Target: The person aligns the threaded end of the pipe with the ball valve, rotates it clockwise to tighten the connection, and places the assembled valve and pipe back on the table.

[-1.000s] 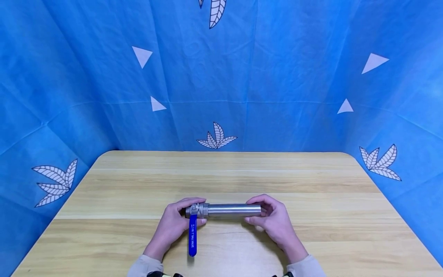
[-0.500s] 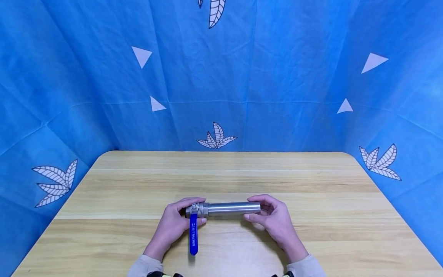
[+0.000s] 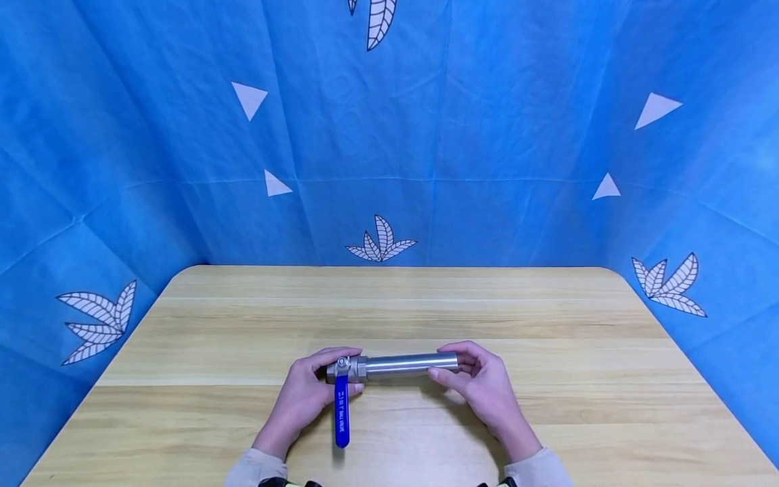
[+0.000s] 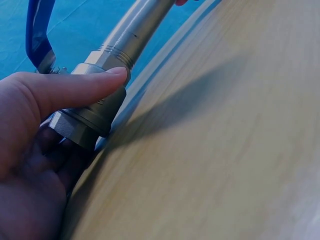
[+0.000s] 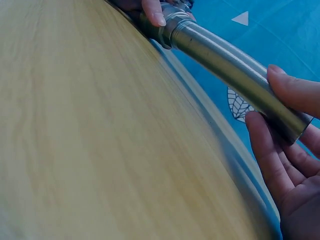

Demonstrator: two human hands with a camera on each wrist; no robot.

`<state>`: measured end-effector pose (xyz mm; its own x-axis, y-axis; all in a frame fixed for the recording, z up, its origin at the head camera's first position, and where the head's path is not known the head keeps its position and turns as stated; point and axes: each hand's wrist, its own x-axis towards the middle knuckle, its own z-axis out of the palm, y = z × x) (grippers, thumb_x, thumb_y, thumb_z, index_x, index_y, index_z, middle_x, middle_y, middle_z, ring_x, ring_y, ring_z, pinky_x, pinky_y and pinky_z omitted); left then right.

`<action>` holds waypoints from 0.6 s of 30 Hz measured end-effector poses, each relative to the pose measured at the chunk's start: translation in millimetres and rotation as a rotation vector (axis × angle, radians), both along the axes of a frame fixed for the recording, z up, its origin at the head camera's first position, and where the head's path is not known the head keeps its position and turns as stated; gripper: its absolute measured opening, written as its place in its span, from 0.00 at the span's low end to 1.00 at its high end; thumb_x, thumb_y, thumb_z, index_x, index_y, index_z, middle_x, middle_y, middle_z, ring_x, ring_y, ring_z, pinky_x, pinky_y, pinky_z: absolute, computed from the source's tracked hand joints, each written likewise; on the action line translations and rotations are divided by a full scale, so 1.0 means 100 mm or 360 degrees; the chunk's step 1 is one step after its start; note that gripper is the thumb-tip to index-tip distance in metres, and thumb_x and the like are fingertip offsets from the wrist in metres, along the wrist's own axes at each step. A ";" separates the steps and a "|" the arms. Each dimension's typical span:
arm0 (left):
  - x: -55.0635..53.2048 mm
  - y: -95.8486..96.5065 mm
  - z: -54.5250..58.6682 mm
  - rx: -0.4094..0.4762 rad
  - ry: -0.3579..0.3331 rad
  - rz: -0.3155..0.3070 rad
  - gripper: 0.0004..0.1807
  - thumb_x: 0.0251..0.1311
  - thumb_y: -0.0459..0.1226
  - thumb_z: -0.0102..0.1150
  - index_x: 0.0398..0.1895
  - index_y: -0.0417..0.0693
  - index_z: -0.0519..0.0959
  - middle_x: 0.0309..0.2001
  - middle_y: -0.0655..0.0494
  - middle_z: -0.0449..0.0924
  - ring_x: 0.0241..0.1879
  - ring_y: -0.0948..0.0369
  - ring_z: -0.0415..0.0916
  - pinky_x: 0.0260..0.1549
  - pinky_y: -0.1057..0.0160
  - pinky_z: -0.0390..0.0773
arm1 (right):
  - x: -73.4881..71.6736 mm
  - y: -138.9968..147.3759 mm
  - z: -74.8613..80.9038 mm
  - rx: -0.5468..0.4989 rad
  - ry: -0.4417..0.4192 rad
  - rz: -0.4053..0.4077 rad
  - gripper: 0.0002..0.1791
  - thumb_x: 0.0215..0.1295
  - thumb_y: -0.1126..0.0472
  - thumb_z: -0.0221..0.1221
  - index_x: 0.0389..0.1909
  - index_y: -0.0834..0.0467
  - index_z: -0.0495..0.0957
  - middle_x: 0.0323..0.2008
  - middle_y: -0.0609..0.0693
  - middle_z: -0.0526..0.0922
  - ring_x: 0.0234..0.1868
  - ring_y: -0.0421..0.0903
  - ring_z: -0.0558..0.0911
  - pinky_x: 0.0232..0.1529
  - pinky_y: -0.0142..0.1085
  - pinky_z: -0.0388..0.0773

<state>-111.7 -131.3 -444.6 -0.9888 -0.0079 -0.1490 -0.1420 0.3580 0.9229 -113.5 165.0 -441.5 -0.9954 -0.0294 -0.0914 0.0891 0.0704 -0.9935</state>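
A metal ball valve with a long blue lever handle sits in my left hand, thumb on the near side and fingers behind. Joined to the valve's right end is a smooth steel pipe, tilted slightly up toward the right. My right hand holds the pipe's free end; in the right wrist view its thumb lies on one side and the fingers reach around the other. Threads show where pipe meets valve in the left wrist view. Both pieces are held over the table, casting a shadow on it.
The light wooden table spreads out under and beyond the hands. A blue cloth with white leaf and triangle prints hangs around its back and sides.
The pipe's right end has risen a little, and the right thumb has moved up its near side. The blue handle's lower end has shifted slightly right. The left hand stays in place.
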 end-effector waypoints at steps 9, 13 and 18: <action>0.00 0.01 0.01 -0.0021 -0.0003 0.0003 0.30 0.48 0.37 0.87 0.55 0.72 0.90 0.63 0.62 0.87 0.66 0.53 0.80 0.66 0.48 0.77 | 0.00 -0.01 0.01 0.0029 -0.0050 -0.0017 0.24 0.58 0.65 0.78 0.54 0.65 0.84 0.36 0.54 0.89 0.32 0.46 0.90 0.39 0.38 0.91; 0.00 0.01 0.01 -0.0027 -0.0007 0.0006 0.31 0.47 0.37 0.87 0.56 0.71 0.89 0.63 0.62 0.87 0.67 0.52 0.79 0.66 0.46 0.76 | 0.00 -0.01 0.01 0.0050 -0.0070 -0.0018 0.23 0.60 0.62 0.78 0.54 0.64 0.83 0.32 0.54 0.88 0.29 0.48 0.89 0.36 0.38 0.90; 0.00 0.01 0.00 -0.0024 -0.0003 0.0005 0.31 0.47 0.36 0.87 0.55 0.72 0.90 0.63 0.62 0.87 0.68 0.52 0.79 0.67 0.46 0.76 | 0.00 -0.01 0.01 0.0101 -0.0104 -0.0027 0.22 0.62 0.57 0.78 0.52 0.62 0.84 0.30 0.54 0.87 0.28 0.49 0.89 0.33 0.38 0.89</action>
<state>-111.9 -130.6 -444.2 -0.9885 -0.0136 -0.1507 -0.1449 0.3715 0.9171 -113.5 163.6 -440.9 -0.9875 -0.0048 -0.1576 0.1556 0.1309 -0.9791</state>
